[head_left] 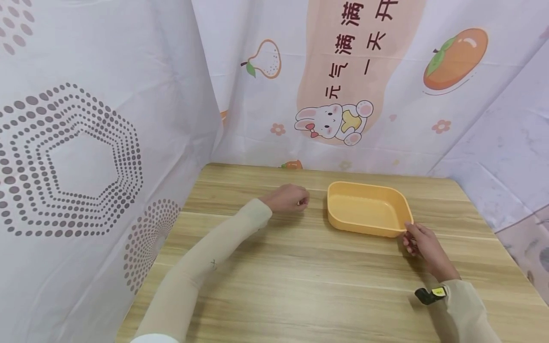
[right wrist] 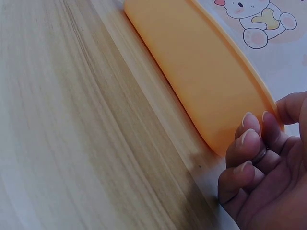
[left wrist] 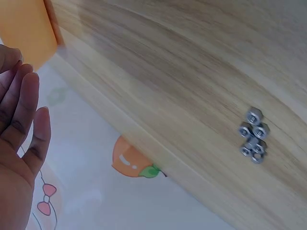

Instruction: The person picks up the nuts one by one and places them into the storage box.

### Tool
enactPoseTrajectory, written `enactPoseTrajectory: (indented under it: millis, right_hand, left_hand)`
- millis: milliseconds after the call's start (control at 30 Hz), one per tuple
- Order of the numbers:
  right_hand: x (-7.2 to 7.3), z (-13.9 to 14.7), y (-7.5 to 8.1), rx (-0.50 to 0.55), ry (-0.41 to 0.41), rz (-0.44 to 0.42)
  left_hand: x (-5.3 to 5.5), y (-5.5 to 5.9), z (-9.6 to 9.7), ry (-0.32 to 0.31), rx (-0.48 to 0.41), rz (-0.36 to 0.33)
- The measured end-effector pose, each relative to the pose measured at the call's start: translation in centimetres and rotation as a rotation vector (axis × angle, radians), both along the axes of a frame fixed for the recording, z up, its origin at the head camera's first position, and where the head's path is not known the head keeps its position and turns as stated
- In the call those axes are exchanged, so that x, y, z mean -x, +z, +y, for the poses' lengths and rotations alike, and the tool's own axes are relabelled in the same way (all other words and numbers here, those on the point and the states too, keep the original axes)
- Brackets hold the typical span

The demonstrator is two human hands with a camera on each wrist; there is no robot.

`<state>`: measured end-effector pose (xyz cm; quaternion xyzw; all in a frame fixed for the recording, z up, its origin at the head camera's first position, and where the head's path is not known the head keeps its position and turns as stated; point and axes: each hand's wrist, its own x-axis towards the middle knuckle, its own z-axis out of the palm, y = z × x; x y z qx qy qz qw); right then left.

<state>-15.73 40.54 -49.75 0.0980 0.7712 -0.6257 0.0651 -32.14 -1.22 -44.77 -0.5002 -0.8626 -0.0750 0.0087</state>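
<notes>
A yellow-orange plastic tray with rounded corners lies on the table. Its front right corner is pinched between the thumb and index finger of my right hand; the other fingers are loosely curled below the rim. To the left of the tray, and apart from it, my left hand hovers over the table. In the left wrist view, its fingers are loosely bent, the thumb near the index fingertip, and nothing shows in them. Several metal hex nuts lie clustered on the table; the head view does not show them.
The wood-grain table ends at a printed cloth hanging behind it. Another patterned cloth closes off the left side, with a pale one on the right. A dark wrist device sits at the right cuff.
</notes>
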Motion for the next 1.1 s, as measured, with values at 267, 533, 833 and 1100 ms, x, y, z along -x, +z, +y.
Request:
enactPoseTrajectory:
  millis: [267, 533, 833, 1100]
  right_hand:
    - [0.0, -0.1, 0.3, -0.015, -0.002, 0.002]
    - [-0.1, -0.1, 0.2, -0.011, -0.001, 0.011]
    - [-0.2, -0.3, 0.2, 0.008, -0.004, 0.041]
    - [-0.3, -0.3, 0.1, -0.023, -0.003, 0.032]
  left_hand:
    - [-0.5, 0.4, 1.2, -0.031, 0.006, -0.014]
    - [-0.8, 1.1, 2.2, -0.037, 0.004, -0.032]
    - [-0.9, 1.1, 3.5, -0.058, -0.003, -0.067]
    - [-1.3, 1.5, 4.4, -0.055, -0.032, -0.068]
